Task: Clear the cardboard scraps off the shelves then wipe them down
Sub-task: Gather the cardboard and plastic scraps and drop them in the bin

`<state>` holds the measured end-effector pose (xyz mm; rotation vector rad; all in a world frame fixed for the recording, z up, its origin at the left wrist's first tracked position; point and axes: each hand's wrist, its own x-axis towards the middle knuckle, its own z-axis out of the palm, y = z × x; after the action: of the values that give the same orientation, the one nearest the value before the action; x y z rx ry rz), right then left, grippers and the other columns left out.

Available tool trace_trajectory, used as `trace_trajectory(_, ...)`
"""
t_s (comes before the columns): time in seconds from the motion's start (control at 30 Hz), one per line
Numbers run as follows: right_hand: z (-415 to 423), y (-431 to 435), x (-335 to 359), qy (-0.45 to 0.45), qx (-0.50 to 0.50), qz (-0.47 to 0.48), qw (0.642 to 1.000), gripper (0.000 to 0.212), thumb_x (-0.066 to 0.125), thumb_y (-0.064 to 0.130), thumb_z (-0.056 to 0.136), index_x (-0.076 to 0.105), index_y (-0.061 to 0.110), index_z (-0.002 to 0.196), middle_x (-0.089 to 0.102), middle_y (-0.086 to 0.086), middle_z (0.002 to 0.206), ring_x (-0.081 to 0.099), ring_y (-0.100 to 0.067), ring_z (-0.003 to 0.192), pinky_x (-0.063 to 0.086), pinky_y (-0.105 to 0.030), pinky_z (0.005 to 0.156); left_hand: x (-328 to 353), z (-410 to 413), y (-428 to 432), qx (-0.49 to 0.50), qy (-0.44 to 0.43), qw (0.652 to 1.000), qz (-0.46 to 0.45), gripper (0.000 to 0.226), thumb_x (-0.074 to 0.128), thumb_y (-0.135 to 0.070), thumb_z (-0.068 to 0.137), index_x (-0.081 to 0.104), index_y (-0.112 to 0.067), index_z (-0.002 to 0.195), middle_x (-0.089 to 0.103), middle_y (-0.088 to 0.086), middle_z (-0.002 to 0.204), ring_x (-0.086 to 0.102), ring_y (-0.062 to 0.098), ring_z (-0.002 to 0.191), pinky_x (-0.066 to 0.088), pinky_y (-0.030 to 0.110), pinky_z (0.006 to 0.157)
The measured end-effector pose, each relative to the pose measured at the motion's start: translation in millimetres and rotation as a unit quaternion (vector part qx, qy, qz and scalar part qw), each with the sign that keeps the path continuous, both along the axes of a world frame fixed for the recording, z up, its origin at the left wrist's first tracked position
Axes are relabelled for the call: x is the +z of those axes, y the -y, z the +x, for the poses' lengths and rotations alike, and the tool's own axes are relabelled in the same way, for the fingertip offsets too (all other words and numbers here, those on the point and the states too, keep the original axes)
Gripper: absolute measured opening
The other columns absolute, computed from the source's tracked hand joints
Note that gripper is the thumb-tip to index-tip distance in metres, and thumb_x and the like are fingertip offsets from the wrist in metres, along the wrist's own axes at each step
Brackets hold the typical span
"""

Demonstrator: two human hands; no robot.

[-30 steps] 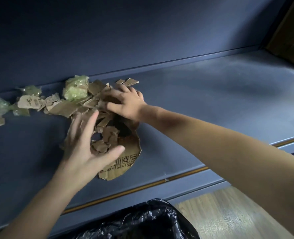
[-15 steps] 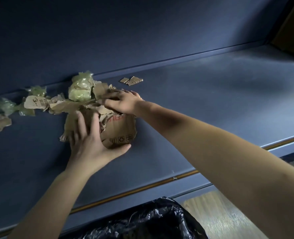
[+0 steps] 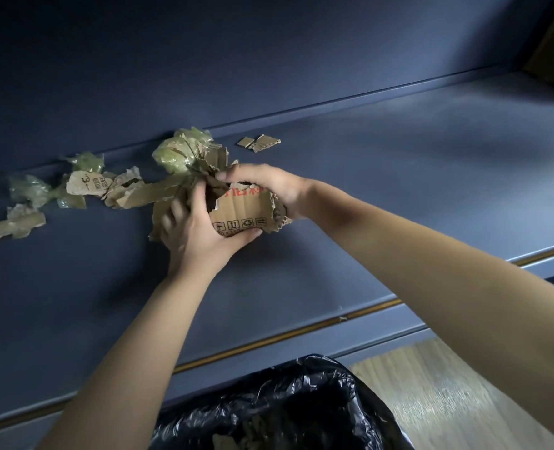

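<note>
Brown cardboard scraps point(image 3: 241, 212) are bunched between my grips over the blue shelf point(image 3: 399, 196): left grip point(image 3: 197, 237) curled under them, right grip point(image 3: 267, 186) clamped over the top; loose scraps point(image 3: 87, 186) trail off left of my left grip, two small bits point(image 3: 259, 143) lie beyond my right grip, black bin bag point(image 3: 288, 401) below

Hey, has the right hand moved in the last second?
Yes. The right hand has drawn back from the shelf's back seam toward the front edge, leaving the two small scraps it was beside.
</note>
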<state>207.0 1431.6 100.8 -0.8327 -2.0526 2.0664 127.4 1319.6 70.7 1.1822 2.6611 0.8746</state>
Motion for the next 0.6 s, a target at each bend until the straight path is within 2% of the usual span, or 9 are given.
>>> trace_trajectory(0.07, -1.9, 3.6, -1.1, -0.033, -0.029, 0.024, 0.999, 0.025, 0.064, 0.024, 0.083, 0.063, 0.007, 0.101, 0.059, -0.004, 0.089, 0.058, -0.018, 0.083, 0.046, -0.029, 0.083, -0.9, 1.1, -0.4, 0.013, -0.002, 1.000, 0.009, 0.108, 0.084, -0.042, 0.058, 0.023, -0.025, 0.146, 0.030, 0.013, 0.145, 0.022, 0.034, 0.137, 0.022, 0.047, 0.109)
trace_trajectory(0.1, -4.5, 6.6, -2.5, -0.039, -0.046, 0.036, 0.998, 0.033, 0.069, 0.028, 0.076, 0.064, 0.009, 0.102, 0.058, -0.004, 0.093, 0.057, -0.020, 0.091, 0.044, -0.030, 0.091, -1.3, 0.9, -1.0, 0.018, -0.005, 1.000, 0.013, 0.106, 0.084, -0.043, 0.058, 0.025, -0.025, 0.146, 0.031, 0.012, 0.144, 0.024, 0.035, 0.136, 0.023, 0.048, 0.109)
trace_trajectory(0.2, -16.6, 11.0, -17.9, -0.025, -0.101, 0.077, 0.992, 0.060, 0.075, 0.061, 0.043, 0.072, 0.028, 0.093, 0.059, -0.005, 0.115, 0.047, -0.027, 0.122, 0.030, -0.039, 0.111, -3.0, -1.1, -1.2, 0.024, -0.016, 0.999, 0.025, 0.092, 0.082, -0.042, 0.061, 0.038, -0.025, 0.140, 0.034, 0.010, 0.142, 0.031, 0.037, 0.130, 0.031, 0.049, 0.105)
trace_trajectory(0.27, -17.5, 13.0, -21.4, -0.028, -0.114, 0.095, 0.989, 0.051, 0.068, 0.067, 0.040, 0.073, 0.039, 0.082, 0.060, -0.009, 0.117, 0.036, -0.032, 0.128, 0.023, -0.041, 0.113, -4.8, -1.3, 0.0, 0.024, -0.028, 0.999, 0.040, 0.082, 0.080, -0.038, 0.066, 0.043, -0.025, 0.138, 0.037, 0.010, 0.141, 0.035, 0.039, 0.125, 0.034, 0.047, 0.102)
trace_trajectory(0.33, -12.8, 18.6, -13.5, -0.037, -0.131, 0.101, 0.985, 0.040, 0.066, 0.063, 0.048, 0.074, 0.036, 0.076, 0.063, -0.011, 0.110, 0.037, -0.033, 0.125, 0.029, -0.040, 0.111, -6.1, -2.0, 1.8, 0.023, -0.040, 0.997, 0.065, 0.074, 0.079, -0.029, 0.070, 0.046, -0.023, 0.136, 0.041, 0.011, 0.138, 0.040, 0.039, 0.118, 0.034, 0.041, 0.099)
trace_trajectory(0.4, -11.5, 22.1, -11.2, -0.042, -0.127, 0.117, 0.984, 0.044, 0.064, 0.059, 0.055, 0.073, 0.025, 0.080, 0.068, -0.006, 0.094, 0.043, -0.031, 0.121, 0.030, -0.041, 0.110, -6.7, -2.7, 3.5, 0.025, -0.046, 0.995, 0.086, 0.065, 0.076, -0.021, 0.073, 0.051, -0.019, 0.134, 0.043, 0.012, 0.137, 0.042, 0.038, 0.114, 0.033, 0.036, 0.097)
trace_trajectory(0.47, -12.2, 25.0, -13.3, -0.044, -0.112, 0.142, 0.983, 0.053, 0.060, 0.063, 0.051, 0.071, 0.024, 0.085, 0.068, 0.002, 0.086, 0.045, -0.029, 0.119, 0.028, -0.039, 0.109, -9.1, -4.0, 5.3, 0.031, -0.058, 0.992, 0.105, 0.053, 0.074, -0.015, 0.075, 0.058, -0.014, 0.126, 0.047, 0.012, 0.133, 0.044, 0.039, 0.109, 0.031, 0.032, 0.093)
trace_trajectory(0.53, -10.6, 30.4, -13.2, -0.034, -0.104, 0.163, 0.981, 0.054, 0.056, 0.067, 0.047, 0.070, 0.035, 0.089, 0.064, 0.003, 0.105, 0.035, -0.025, 0.123, 0.022, -0.030, 0.104, -12.3, -5.8, 5.9, 0.038, -0.077, 0.988, 0.127, 0.037, 0.071, -0.008, 0.076, 0.065, -0.007, 0.113, 0.053, 0.014, 0.125, 0.047, 0.041, 0.102, 0.029, 0.028, 0.087)
trace_trajectory(0.6, -6.2, 35.8, -13.6, -0.017, -0.097, 0.192, 0.976, 0.059, 0.058, 0.061, 0.051, 0.065, 0.039, 0.105, 0.052, 0.005, 0.116, 0.025, -0.021, 0.125, 0.018, -0.027, 0.103, -15.4, -7.0, 5.9, 0.050, -0.081, 0.985, 0.144, 0.027, 0.066, -0.004, 0.079, 0.068, -0.004, 0.107, 0.057, 0.015, 0.120, 0.047, 0.040, 0.099, 0.030, 0.028, 0.083)
